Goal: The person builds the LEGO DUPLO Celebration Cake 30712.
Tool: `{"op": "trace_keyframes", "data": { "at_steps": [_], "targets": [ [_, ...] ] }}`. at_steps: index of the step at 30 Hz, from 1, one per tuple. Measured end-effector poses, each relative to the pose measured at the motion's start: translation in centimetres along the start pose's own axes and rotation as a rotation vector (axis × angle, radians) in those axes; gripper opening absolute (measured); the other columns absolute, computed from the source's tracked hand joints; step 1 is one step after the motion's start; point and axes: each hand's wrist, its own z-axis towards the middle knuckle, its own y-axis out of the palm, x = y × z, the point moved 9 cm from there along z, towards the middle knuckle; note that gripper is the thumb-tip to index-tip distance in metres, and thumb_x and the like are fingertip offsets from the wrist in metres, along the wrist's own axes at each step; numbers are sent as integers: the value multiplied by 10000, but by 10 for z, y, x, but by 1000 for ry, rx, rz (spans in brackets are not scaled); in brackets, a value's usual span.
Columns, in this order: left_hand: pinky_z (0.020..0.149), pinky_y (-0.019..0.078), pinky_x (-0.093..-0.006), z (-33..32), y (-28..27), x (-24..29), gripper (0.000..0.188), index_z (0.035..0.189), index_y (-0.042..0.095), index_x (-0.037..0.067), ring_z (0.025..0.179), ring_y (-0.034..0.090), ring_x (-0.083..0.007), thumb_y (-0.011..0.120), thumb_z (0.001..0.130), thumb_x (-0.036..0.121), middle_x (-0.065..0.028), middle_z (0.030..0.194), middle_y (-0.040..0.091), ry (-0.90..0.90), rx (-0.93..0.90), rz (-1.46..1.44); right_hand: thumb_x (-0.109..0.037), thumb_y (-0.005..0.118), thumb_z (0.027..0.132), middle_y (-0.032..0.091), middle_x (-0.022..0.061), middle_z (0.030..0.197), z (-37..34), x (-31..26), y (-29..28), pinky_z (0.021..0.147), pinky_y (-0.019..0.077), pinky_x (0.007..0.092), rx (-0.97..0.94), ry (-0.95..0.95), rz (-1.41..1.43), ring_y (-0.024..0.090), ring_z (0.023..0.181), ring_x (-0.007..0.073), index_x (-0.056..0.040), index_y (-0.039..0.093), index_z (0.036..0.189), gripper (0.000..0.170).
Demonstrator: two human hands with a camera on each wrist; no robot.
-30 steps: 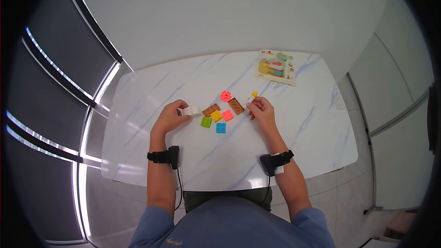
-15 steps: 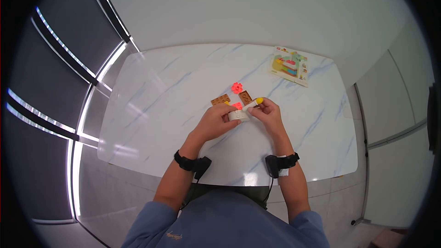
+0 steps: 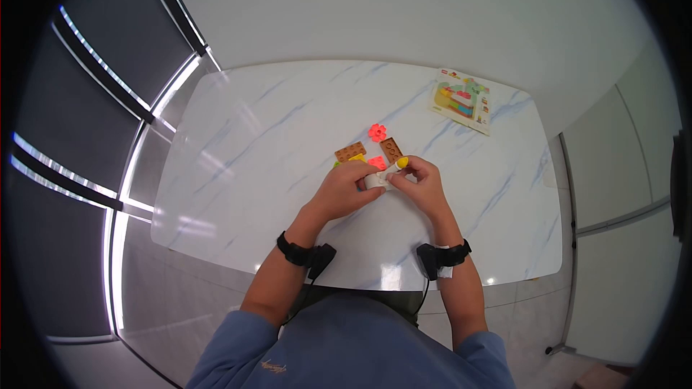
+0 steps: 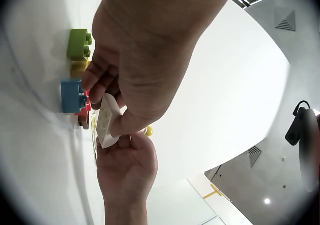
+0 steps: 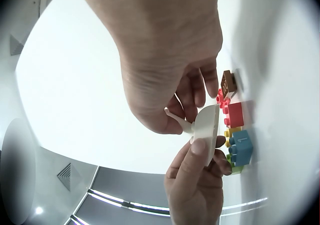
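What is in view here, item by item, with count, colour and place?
White block: 1, white, in left hand
Yellow-tipped piece: 1, white and yellow, in right hand
Flower: 1, pink-red, beyond bricks
Brown bricks: 2, brown, near flower
Pink brick: 1, pink-red, beyond hands
Yellow brick: 1, yellow, beside pink brick
Blue brick: 1, blue, by yellow brick
Green brick: 1, green, by yellow brick
Packet: 1, multicoloured, table's far right
Table: 1, white, blue-grey veins, under everything
Wrist cameras: 2, black, strapped on
Left hand, right hand: mid-table
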Motion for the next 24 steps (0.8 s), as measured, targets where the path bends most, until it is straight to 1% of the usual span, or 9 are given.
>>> {"op": "trace_keyframes", "data": {
  "at_steps": [2, 5, 6, 9, 12, 18, 21, 24],
  "targets": [
    [635, 468, -318, 0, 0, 2, 338, 1043, 705, 30, 671, 561, -186, 779, 767, 212, -69, 807, 626, -2, -3, 27, -60, 750, 767, 641, 9, 879, 0, -5, -1, 753, 455, 249, 7, -47, -60, 553, 807, 95, 11, 690, 940, 197],
    [641, 476, -325, 0, 0, 7, 329, 1044, 702, 32, 682, 573, -204, 773, 767, 197, -80, 820, 635, 25, -2, 40, -121, 781, 742, 621, 32, 867, -1, -6, -2, 720, 470, 258, 29, -80, -118, 554, 785, 119, 4, 687, 966, 273],
    [643, 479, -328, 1, 1, 8, 326, 1044, 701, 33, 687, 578, -211, 770, 767, 191, -85, 825, 638, 39, -1, 39, -124, 777, 745, 622, 38, 868, -1, -7, -3, 719, 472, 261, 30, -90, -141, 555, 782, 124, 1, 687, 965, 269],
    [634, 488, -299, 0, 3, 10, 340, 1074, 703, 41, 697, 590, -191, 776, 770, 176, -82, 858, 660, 80, -11, 114, -132, 765, 751, 630, 55, 869, -2, -13, -2, 714, 477, 273, 30, -124, -202, 559, 771, 143, -8, 687, 956, 252],
    [634, 496, -307, 0, 2, 13, 327, 1059, 700, 34, 716, 612, -207, 772, 768, 164, -99, 859, 663, 117, 12, 138, -133, 756, 748, 644, 69, 861, -3, -23, 0, 704, 481, 286, 27, -163, -248, 563, 756, 167, -10, 683, 931, 233],
    [695, 519, -366, -6, 2, 23, 333, 1042, 682, 20, 795, 643, -283, 770, 742, 134, -124, 889, 670, 263, 78, 266, -128, 741, 737, 662, 80, 832, -5, -29, 1, 682, 486, 302, 20, -186, -287, 567, 741, 198, -7, 674, 876, 196],
    [729, 522, -395, -7, 3, 24, 359, 1059, 674, 21, 848, 645, -315, 773, 731, 128, -132, 923, 670, 284, 87, 296, -127, 734, 736, 665, 80, 827, -4, -30, 1, 678, 486, 303, 11, -182, -298, 567, 738, 198, -8, 672, 864, 184],
    [740, 504, -406, -7, 4, 25, 373, 1071, 665, 13, 873, 629, -320, 766, 731, 126, -130, 934, 638, 273, 73, 283, -126, 729, 736, 664, 80, 821, -5, -32, 1, 674, 484, 305, 12, -179, -307, 564, 734, 199, -9, 671, 857, 178]
  ]
}}
